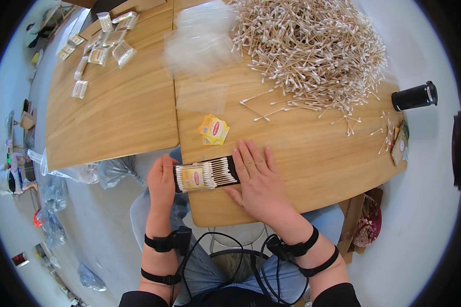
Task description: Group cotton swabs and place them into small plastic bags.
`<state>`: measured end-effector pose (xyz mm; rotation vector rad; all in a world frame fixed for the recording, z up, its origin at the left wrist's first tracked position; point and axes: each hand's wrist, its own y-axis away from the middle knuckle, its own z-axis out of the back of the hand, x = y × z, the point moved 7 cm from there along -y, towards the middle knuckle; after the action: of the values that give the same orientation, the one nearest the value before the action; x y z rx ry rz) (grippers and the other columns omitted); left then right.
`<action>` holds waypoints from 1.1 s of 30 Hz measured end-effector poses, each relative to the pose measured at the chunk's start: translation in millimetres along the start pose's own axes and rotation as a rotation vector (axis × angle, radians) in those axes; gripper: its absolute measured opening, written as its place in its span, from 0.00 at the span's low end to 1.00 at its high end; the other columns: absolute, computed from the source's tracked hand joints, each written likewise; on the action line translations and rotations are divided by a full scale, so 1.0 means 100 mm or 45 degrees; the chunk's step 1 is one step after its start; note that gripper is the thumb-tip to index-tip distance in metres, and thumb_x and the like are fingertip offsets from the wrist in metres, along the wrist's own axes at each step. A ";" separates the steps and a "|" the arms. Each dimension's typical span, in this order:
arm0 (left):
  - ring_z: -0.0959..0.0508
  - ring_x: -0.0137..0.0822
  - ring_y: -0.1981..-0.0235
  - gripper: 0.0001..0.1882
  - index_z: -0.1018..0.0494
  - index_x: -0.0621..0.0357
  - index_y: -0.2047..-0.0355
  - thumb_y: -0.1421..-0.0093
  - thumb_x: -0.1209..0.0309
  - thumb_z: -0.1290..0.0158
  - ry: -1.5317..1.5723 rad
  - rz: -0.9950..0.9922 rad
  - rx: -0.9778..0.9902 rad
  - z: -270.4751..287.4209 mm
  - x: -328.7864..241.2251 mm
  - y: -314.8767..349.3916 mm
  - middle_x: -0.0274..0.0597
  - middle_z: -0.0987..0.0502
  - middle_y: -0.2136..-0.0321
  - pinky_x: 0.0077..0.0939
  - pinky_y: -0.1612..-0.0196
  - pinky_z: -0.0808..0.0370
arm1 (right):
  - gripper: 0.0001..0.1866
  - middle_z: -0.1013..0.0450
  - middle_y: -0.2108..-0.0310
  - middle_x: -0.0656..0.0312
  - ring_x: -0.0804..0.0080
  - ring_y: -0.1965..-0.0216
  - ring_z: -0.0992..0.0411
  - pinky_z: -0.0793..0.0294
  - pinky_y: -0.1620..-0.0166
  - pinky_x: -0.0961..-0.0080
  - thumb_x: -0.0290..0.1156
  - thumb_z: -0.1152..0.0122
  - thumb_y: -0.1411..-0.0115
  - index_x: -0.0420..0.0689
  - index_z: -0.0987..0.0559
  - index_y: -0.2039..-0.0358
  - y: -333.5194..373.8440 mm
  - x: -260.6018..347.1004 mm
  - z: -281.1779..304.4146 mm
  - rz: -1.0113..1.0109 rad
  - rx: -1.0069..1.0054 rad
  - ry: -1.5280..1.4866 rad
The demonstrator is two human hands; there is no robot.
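At the table's front edge lies a small black tray (235,165) with a row of cotton swabs (221,172) in it. A clear packet with a yellow label (192,178) covers the swabs on its left part. My left hand (161,180) is closed at the tray's left end, its fingertips partly hidden. Flat beside the right end rests my right hand (261,181), fingers stretched out, the thumb near the tray's lower corner. Just beyond the tray is a small stack of yellow printed cards (214,130).
A big heap of loose cotton swabs (312,51) covers the far right. Clear plastic bags (202,38) lie at the far middle, filled swab packets (105,46) at the far left. A black cylinder (415,96) stands at the right edge. A gap (159,152) separates the tabletops near my left hand.
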<state>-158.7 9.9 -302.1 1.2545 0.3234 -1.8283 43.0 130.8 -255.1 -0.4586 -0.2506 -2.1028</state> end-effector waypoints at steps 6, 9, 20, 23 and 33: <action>0.37 0.18 0.79 0.23 0.30 0.61 0.77 0.27 0.58 0.54 -0.025 -0.046 0.022 -0.02 0.14 -0.05 0.26 0.32 0.82 0.18 0.77 0.38 | 0.46 0.42 0.31 0.50 0.59 0.27 0.52 0.62 0.28 0.51 0.57 0.40 0.44 0.34 0.36 0.36 -0.04 0.13 -0.05 0.046 0.065 0.126; 0.37 0.18 0.79 0.25 0.31 0.61 0.79 0.27 0.57 0.54 0.044 0.011 0.000 -0.07 0.08 -0.01 0.26 0.32 0.82 0.19 0.78 0.39 | 0.47 0.43 0.31 0.50 0.59 0.27 0.53 0.63 0.27 0.51 0.59 0.41 0.44 0.33 0.36 0.35 -0.05 0.20 -0.11 0.073 0.096 0.135; 0.40 0.21 0.79 0.25 0.35 0.61 0.79 0.27 0.57 0.55 -0.026 -0.079 -0.023 -0.07 0.06 0.00 0.27 0.36 0.83 0.22 0.77 0.41 | 0.51 0.45 0.31 0.43 0.52 0.27 0.53 0.61 0.28 0.50 0.59 0.36 0.49 0.28 0.36 0.37 -0.12 0.41 -0.20 0.080 0.074 0.036; 0.42 0.24 0.79 0.26 0.36 0.63 0.80 0.27 0.58 0.55 -0.024 -0.075 -0.039 -0.09 0.03 0.00 0.31 0.39 0.84 0.26 0.77 0.41 | 0.51 0.45 0.31 0.42 0.51 0.27 0.53 0.60 0.28 0.51 0.58 0.36 0.49 0.28 0.36 0.37 -0.15 0.43 -0.20 0.075 0.077 0.018; 0.42 0.32 0.81 0.25 0.37 0.65 0.79 0.27 0.60 0.56 -0.237 -0.215 -0.085 -0.05 -0.02 -0.01 0.45 0.41 0.86 0.34 0.77 0.39 | 0.51 0.45 0.32 0.42 0.52 0.27 0.55 0.60 0.28 0.53 0.60 0.39 0.48 0.29 0.36 0.37 -0.15 0.47 -0.20 0.075 0.060 0.041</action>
<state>-155.8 14.6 -302.8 1.0286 0.3929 -2.0439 2.9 96.6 -253.5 -0.3990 -0.2646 -2.0403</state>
